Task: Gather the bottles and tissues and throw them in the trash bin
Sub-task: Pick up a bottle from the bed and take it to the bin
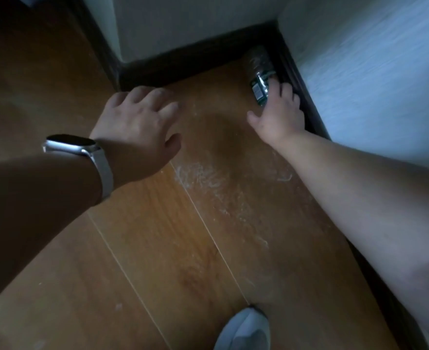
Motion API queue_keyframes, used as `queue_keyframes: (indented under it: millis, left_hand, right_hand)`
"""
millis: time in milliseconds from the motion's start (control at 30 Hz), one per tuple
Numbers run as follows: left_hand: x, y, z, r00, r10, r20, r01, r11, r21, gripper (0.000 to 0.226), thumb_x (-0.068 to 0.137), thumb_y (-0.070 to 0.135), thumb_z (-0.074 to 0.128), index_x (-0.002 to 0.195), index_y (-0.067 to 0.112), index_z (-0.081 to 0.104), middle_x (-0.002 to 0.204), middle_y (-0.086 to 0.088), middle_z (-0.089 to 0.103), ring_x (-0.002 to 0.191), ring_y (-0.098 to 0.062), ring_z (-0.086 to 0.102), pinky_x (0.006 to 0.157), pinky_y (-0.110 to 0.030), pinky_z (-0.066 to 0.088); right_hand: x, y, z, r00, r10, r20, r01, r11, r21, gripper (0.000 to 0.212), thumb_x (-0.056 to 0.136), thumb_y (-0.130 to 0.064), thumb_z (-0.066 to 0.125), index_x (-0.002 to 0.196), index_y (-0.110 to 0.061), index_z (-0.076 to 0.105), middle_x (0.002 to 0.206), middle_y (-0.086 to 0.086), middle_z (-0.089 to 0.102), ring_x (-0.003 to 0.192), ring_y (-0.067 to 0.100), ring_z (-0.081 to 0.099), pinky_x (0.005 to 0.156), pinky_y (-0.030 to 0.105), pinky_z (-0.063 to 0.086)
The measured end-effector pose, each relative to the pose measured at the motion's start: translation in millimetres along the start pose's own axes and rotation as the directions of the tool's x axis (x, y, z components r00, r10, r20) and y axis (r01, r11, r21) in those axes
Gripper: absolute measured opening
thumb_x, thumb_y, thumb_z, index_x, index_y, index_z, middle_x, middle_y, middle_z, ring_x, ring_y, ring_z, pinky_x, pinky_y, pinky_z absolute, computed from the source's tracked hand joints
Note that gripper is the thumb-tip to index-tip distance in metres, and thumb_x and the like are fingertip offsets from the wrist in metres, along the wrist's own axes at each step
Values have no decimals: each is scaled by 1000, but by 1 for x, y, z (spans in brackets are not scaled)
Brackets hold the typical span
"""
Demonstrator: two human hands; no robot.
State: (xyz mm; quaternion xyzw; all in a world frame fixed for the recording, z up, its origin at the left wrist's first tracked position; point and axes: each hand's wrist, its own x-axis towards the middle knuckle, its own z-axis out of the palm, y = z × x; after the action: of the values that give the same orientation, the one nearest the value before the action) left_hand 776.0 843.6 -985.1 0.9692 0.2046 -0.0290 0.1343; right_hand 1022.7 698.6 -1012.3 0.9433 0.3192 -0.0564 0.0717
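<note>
Left hand [137, 120] spread palm-down, fingers apart; right hand [280, 114] farther forward, fingers straight, thumb splayed.

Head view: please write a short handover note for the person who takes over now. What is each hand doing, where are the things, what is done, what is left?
Left hand: open, fingers spread, holds nothing, above the floor.
Right hand: open, fingers lie on the near end of the bottle, thumb apart, no grip yet.
Bottle: on its side on the floor, along the dark baseboard, in the corner.
Tissues and trash bin: not in view.
Done: nothing shown as finished.
Left: grip the bottle, find the tissues, throw all in the bin.
</note>
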Motion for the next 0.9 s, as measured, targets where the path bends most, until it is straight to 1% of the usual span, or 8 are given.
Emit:
queue_keyframes:
  millis: [167, 267, 400, 500, 600, 733, 833, 900]
  left_hand:
    - [-6, 0, 1, 999, 22, -41, -22, 1000, 1, 55, 93, 47, 44, 143, 27, 39, 149, -8, 38, 137, -33, 33, 107, -53, 31]
    - [-9, -1, -5, 999, 29, -42, -29, 1000, -1, 55, 93, 46, 46, 144, 25, 40, 150, -8, 38, 138, -33, 32, 107, -53, 30]
    - [-20, -3, -23, 999, 16, -46, -16, 1000, 0, 55, 93, 46, 45, 143, 24, 41, 151, -6, 37, 138, -32, 31, 108, -53, 29]
    - [-42, -3, -48, 996, -59, -60, 56, 997, -60, 53, 94, 46, 46, 142, 24, 40, 151, -6, 37, 137, -33, 32, 108, -52, 29]
    - [-87, -2, -83, 993, -110, -51, 104, 988, -114, 52, 92, 45, 49, 139, 24, 43, 146, -7, 42, 133, -33, 37, 103, -49, 33]
    - [-163, -12, -154, 985, -168, -26, 162, 973, -163, 49, 89, 41, 54, 134, 24, 48, 140, -8, 49, 128, -35, 43, 99, -50, 37]
    - [-215, -27, -222, 970, -239, -49, 228, 959, -168, 47, 89, 40, 54, 132, 22, 52, 138, -8, 52, 127, -35, 45, 98, -50, 38]
    - [-245, -39, -270, 962, -262, -78, 248, 956, -155, 48, 87, 41, 52, 131, 21, 53, 137, -8, 53, 127, -34, 45, 99, -48, 37]
  right_hand:
    - [16, 14, 1, 983, 164, 78, -172, 980, 97, 79, 80, -44, 70, 141, -13, 30, 136, 15, 44, 120, 37, 48, 88, 46, 45]
    - [8, 15, 1, 968, 197, 158, -214, 972, 101, 75, 77, -43, 73, 134, -13, 35, 128, 14, 50, 111, 37, 55, 80, 41, 45]
    - [-18, -2, -16, 983, 124, 134, -150, 967, 204, 70, 73, -42, 74, 129, -17, 40, 118, 8, 54, 98, 30, 59, 73, 38, 49]
    - [-49, -30, -40, 992, 58, 108, -87, 953, 291, 67, 69, -42, 72, 126, -21, 42, 114, 3, 56, 93, 26, 60, 73, 37, 50]
    - [-92, -64, -77, 989, -18, 147, -30, 948, 316, 67, 70, -41, 72, 127, -25, 40, 116, 2, 56, 96, 25, 59, 76, 41, 52]
    - [-155, -124, -142, 963, -135, 235, 43, 932, 359, 71, 75, -35, 74, 134, -26, 36, 118, 4, 53, 97, 25, 55, 71, 32, 43]
    - [-196, -172, -204, 942, -240, 234, 114, 886, 450, 73, 73, -34, 77, 133, -27, 34, 119, 6, 54, 103, 26, 56, 81, 46, 52]
    - [-216, -199, -254, 930, -294, 221, 166, 873, 459, 71, 72, -37, 75, 131, -28, 35, 114, 8, 55, 101, 28, 56, 81, 48, 53]
